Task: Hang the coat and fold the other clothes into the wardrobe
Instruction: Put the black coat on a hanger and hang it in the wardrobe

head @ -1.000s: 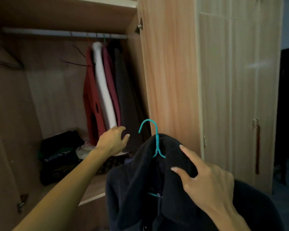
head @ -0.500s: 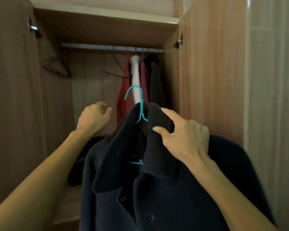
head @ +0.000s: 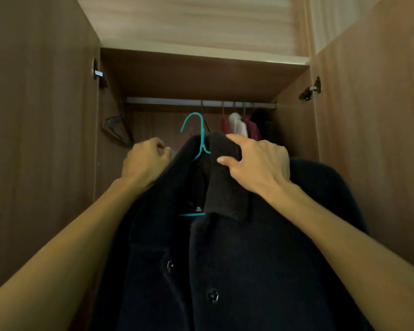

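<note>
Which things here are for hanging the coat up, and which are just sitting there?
For the job: dark coat, gripped at the collar by the right hand; teal hanger in it; wardrobe rail.
Just there: clothes already hanging on the rail; empty hangers at the left wall; door hinge.

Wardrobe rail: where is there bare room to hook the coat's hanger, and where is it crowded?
The rail is bare from the dark empty hangers at its left end to about mid-span, above the teal hanger holding the coat. The right part is crowded with hung garments.
</note>
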A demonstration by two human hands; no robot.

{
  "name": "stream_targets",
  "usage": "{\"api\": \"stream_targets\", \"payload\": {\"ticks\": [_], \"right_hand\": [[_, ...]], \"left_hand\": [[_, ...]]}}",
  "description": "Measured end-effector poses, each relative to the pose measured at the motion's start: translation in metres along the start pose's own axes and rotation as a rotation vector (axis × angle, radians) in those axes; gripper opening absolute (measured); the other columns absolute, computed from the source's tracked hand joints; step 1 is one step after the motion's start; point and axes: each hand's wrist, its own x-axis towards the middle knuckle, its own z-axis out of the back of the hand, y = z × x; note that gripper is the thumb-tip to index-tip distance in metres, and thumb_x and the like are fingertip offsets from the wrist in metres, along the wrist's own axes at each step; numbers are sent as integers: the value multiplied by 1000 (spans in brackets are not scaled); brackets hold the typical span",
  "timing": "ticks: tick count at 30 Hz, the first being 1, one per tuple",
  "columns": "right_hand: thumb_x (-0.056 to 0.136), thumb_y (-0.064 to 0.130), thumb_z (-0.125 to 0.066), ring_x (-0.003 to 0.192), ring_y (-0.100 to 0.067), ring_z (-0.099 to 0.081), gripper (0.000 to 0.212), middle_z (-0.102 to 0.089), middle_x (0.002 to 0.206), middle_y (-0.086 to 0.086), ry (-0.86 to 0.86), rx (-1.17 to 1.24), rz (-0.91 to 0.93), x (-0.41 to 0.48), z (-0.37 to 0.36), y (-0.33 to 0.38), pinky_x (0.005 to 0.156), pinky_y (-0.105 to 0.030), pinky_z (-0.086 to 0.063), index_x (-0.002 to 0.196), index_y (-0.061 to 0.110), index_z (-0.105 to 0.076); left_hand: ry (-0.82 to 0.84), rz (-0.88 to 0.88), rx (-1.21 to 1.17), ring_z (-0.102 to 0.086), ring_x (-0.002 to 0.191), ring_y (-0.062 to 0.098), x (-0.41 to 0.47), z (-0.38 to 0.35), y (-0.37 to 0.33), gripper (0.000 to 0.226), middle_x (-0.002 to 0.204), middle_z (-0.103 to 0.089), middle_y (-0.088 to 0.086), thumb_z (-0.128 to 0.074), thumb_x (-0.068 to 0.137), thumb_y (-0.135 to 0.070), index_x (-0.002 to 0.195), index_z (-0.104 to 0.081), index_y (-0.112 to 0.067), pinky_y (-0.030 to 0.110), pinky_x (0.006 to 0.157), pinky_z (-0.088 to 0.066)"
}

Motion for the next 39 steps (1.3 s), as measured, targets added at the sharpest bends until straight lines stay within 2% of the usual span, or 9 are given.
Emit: {"api": "stream_targets", "payload": {"ticks": [5, 9, 14, 18, 24, 31, 35, 37, 39], "right_hand": [[87, 63, -48, 99, -25, -63, 59, -65, 114, -1, -60, -127, -33, 73, -28, 5, 69, -32, -43, 139, 37, -41], [86, 62, -51, 103, -27, -63, 51, -68, 111, 0, -101, -180, -51, 120, -45, 2, 76, -34, -46, 131, 37, -48], [85, 63, -52, 95, -28, -64, 46, -69, 101, -2, -136, -292, -41, 160, -69, -10, 70, -33, -44, 122, 37, -55], [81, 64, -56, 99, -30, -64, 50, -69, 106, -6, -160, -339, -15, 174, -87, -33, 75, -34, -45, 123, 37, -57], [79, 63, -59, 96, -29, -64, 46, -69, 101, -6, -150, -433, 32, 188, -116, -65, 69, -33, -38, 115, 35, -63], [79, 59, -62, 97, -30, -64, 47, -69, 102, -9, -152, -547, 81, 257, -162, -72, 75, -35, -44, 109, 24, -67], [80, 56, -62, 96, -29, -65, 47, -69, 102, -10, -172, -649, 41, 306, -189, -74, 72, -33, -43, 106, 18, -67], [83, 54, -61, 91, -29, -65, 43, -69, 97, -10, -179, -696, 0, 323, -197, -79, 67, -31, -42, 97, 14, -65], [84, 53, -61, 91, -29, -66, 41, -69, 96, -12, -202, -733, -19, 338, -204, -81, 64, -30, -40, 92, 12, -65]], "left_hand": [[-54, -39, -39, -58, 88, 24, 62, -14, 25, 16, 95, -65, 2, -48, 93, -35, 95, -59, -24, 37, 76, -49], [-40, -66, -95, -56, 85, 20, 94, -34, 31, 17, 94, -64, 0, -48, 94, -34, 97, -60, -23, 33, 73, -46], [20, -102, -211, -53, 79, 14, 122, -69, 24, 16, 95, -62, -1, -47, 96, -32, 98, -59, -22, 30, 68, -40], [-9, -149, -269, -58, 87, 20, 142, -107, 19, 16, 97, -64, 0, -49, 94, -32, 97, -61, -22, 33, 71, -47], [21, -165, -313, -60, 91, 23, 171, -173, 17, 18, 98, -64, 1, -52, 91, -33, 101, -63, -21, 37, 81, -52], [-108, -161, -430, -63, 83, 20, 213, -222, 8, 14, 85, -67, -2, -53, 89, -30, 85, -65, -23, 32, 71, -51], [-197, -232, -394, -60, 102, 29, 230, -237, -4, 26, 105, -68, 6, -49, 89, -32, 104, -65, -19, 32, 80, -47], [-141, -290, -373, -53, 116, 28, 237, -249, -10, 37, 123, -61, 7, -45, 91, -34, 123, -58, -19, 33, 89, -43], [-21, -328, -395, -38, 133, 27, 244, -264, -10, 51, 143, -44, 9, -42, 94, -35, 141, -39, -15, 36, 104, -34]]}}
